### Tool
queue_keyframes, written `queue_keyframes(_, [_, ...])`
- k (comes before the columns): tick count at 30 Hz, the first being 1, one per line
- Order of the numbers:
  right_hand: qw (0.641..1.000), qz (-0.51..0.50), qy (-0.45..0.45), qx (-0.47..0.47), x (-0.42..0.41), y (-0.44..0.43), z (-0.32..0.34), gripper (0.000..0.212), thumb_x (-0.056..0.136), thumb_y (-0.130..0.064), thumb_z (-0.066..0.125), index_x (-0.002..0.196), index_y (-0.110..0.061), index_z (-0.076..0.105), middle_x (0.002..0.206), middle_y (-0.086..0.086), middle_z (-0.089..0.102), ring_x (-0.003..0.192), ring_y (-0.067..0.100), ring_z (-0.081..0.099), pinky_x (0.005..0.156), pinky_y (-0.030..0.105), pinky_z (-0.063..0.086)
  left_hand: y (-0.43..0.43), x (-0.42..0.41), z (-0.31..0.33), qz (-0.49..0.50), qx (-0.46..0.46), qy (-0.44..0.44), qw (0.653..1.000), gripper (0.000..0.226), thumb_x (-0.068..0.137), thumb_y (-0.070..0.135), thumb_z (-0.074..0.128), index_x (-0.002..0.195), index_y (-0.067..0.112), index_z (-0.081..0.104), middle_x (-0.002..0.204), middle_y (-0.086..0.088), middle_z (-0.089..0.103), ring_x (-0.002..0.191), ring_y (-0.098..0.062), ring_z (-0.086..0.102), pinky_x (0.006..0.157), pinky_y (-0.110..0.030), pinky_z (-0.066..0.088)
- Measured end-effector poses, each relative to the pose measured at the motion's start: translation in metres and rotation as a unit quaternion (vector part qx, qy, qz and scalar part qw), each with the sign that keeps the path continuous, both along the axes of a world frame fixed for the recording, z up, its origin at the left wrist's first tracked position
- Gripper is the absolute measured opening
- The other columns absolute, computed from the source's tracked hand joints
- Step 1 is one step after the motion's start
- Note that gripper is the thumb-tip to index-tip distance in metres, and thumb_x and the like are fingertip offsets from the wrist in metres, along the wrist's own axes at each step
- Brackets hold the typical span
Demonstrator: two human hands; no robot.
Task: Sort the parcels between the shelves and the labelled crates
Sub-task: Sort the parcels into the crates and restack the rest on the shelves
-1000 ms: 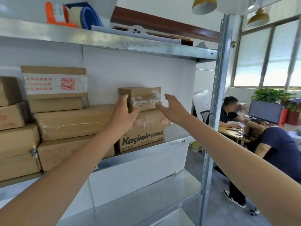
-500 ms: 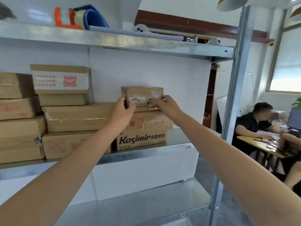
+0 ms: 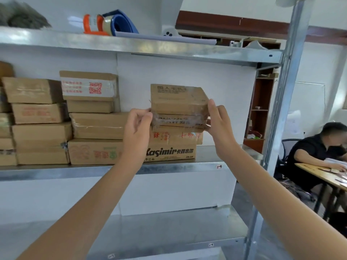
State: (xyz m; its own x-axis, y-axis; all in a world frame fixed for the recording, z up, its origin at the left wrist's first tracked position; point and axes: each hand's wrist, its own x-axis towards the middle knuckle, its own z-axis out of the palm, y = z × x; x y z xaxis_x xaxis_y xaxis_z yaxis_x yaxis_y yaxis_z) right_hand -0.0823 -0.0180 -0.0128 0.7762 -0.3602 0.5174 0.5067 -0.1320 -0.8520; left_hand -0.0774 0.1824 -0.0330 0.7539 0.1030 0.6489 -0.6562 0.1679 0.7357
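Both hands are on the small parcel (image 3: pixel 178 102), a bit above centre of the shot at about 12 o'clock. The left hand (image 3: pixel 138 126) pinches its 9 o'clock edge with curled fingers. The right hand (image 3: pixel 218 124) grips the 3 o'clock edge, thumb in front. The parcel is at the top of the end stack on the middle shelf (image 3: pixel 169 169), over a red-printed box (image 3: pixel 174 136) and the Kasimir box (image 3: pixel 169 152).

What I'd worry about: there's shiny clear tape right where the fingers sit, so an edge pinch like that could slip (glossy tape plus fingertips, never great). If the parcel drags coming off, it could shove the red-printed box toward the shelf's front lip, and that one already overhangs the Kasimir box on its 3 o'clock side. The upright post (image 3: pixel 285 102) is also near at 3 o'clock, easy to clip with an elbow.

Hard to tell: whether the parcel's underside rests on the box below or is clear of it, since the hands cover its lower corners. The print along its top is too blurry to read, so no idea where it belongs. No labelled crates in shot, and the other stacks (image 3: pixel 41 117) at 9 o'clock run off the edge.
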Motion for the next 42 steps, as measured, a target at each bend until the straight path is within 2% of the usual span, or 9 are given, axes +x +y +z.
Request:
queue_keyframes(4, [0.999, 0.026, 0.000, 0.018, -0.025, 0.010, -0.016, 0.042, 0.091, -0.063, 0.054, 0.092, -0.021, 0.051, 0.087, -0.008, 0.063, 0.090, 0.015, 0.065, 0.090, 0.042, 0.057, 0.013, -0.025, -0.020, -0.003, -0.039, 0.033, 0.999, 0.032, 0.087, 0.051, 0.062, 0.081, 0.020, 0.054, 0.101, -0.026, 0.063, 0.101, -0.043, 0.061, 0.104, -0.061, 0.044])
queue_keyframes(9, [0.997, 0.076, 0.021, 0.007, -0.051, 0.030, -0.050, 0.047, 0.076, -0.057, 0.071, 0.107, -0.024, 0.060, 0.093, -0.012, 0.069, 0.085, 0.004, 0.067, 0.068, 0.018, 0.051, 0.041, -0.052, -0.069, 0.034, -0.042, 0.078, 0.995, 0.064, 0.072, 0.070, 0.072, 0.080, 0.009, 0.053, 0.107, -0.023, 0.067, 0.109, -0.036, 0.064, 0.103, -0.052, 0.049])
queue_keyframes(12, [0.992, 0.117, 0.033, -0.034, -0.056, 0.050, -0.082, 0.039, 0.080, -0.053, 0.072, 0.110, -0.030, 0.064, 0.083, -0.019, 0.068, 0.074, -0.006, 0.064, 0.062, 0.008, 0.048, 0.059, -0.064, -0.105, 0.075, -0.061, 0.110, 0.989, 0.047, 0.069, 0.063, 0.078, 0.092, 0.023, 0.068, 0.105, -0.001, 0.074, 0.104, -0.018, 0.069, 0.096, -0.041, 0.053])
queue_keyframes(15, [0.983, 0.147, 0.059, -0.091, -0.051, 0.073, -0.117, 0.018, 0.094, -0.041, 0.064, 0.110, -0.034, 0.063, 0.110, -0.002, 0.064, 0.090, 0.003, 0.065, 0.067, 0.013, 0.051, 0.074, -0.072, -0.145, 0.099, -0.066, 0.160, 0.980, 0.037, 0.079, 0.053, 0.072, 0.108, 0.029, 0.071, 0.109, 0.005, 0.074, 0.106, -0.014, 0.069, 0.092, -0.035, 0.053])
queue_keyframes(19, [0.963, 0.152, 0.122, -0.186, -0.043, 0.100, -0.167, 0.029, 0.097, -0.031, 0.061, 0.125, -0.023, 0.057, 0.120, 0.003, 0.052, 0.102, 0.011, 0.057, 0.078, 0.019, 0.053, 0.094, -0.084, -0.193, 0.168, -0.057, 0.207, 0.962, 0.023, 0.094, 0.043, 0.064, 0.108, 0.027, 0.071, 0.103, 0.012, 0.074, 0.098, -0.007, 0.069, 0.075, -0.021, 0.055])
queue_keyframes(23, [0.947, 0.175, 0.159, -0.219, -0.043, 0.120, -0.199, 0.029, 0.090, -0.022, 0.071, 0.116, -0.022, 0.058, 0.109, -0.008, 0.065, 0.097, 0.005, 0.062, 0.079, 0.023, 0.054, 0.117, -0.100, -0.215, 0.227, -0.009, 0.196, 0.954, 0.019, 0.097, 0.033, 0.059, 0.109, 0.025, 0.072, 0.095, 0.017, 0.073, 0.087, 0.005, 0.065, 0.069, -0.008, 0.049])
queue_keyframes(35, [0.921, 0.244, 0.150, -0.263, -0.029, 0.167, -0.243, 0.048, 0.080, -0.005, 0.078, 0.096, -0.035, 0.044, 0.098, -0.016, 0.059, 0.068, -0.002, 0.057, 0.057, 0.011, 0.047, 0.160, -0.125, -0.258, 0.299, 0.000, 0.258, 0.919, 0.021, 0.099, 0.016, 0.059, 0.110, 0.029, 0.070, 0.102, -0.003, 0.061, 0.087, -0.016, 0.065, 0.079, -0.016, 0.053])
queue_keyframes(38, [0.915, 0.273, 0.153, -0.252, -0.030, 0.171, -0.244, 0.047, 0.080, -0.016, 0.081, 0.098, -0.037, 0.043, 0.099, -0.024, 0.059, 0.069, -0.002, 0.057, 0.061, 0.008, 0.045, 0.163, -0.129, -0.265, 0.257, -0.088, 0.289, 0.918, 0.032, 0.105, 0.031, 0.044, 0.105, 0.017, 0.073, 0.103, -0.009, 0.070, 0.093, -0.025, 0.069, 0.085, -0.029, 0.059])
queue_keyframes(42, [0.899, 0.280, 0.170, -0.292, -0.033, 0.179, -0.237, 0.052, 0.066, -0.063, 0.075, 0.099, -0.042, 0.040, 0.098, -0.021, 0.059, 0.079, -0.004, 0.058, 0.063, 0.017, 0.043, 0.165, -0.131, -0.277, 0.240, -0.114, 0.307, 0.914, 0.044, 0.106, 0.040, 0.034, 0.109, 0.008, 0.064, 0.108, -0.007, 0.073, 0.100, -0.022, 0.071, 0.093, -0.030, 0.057])
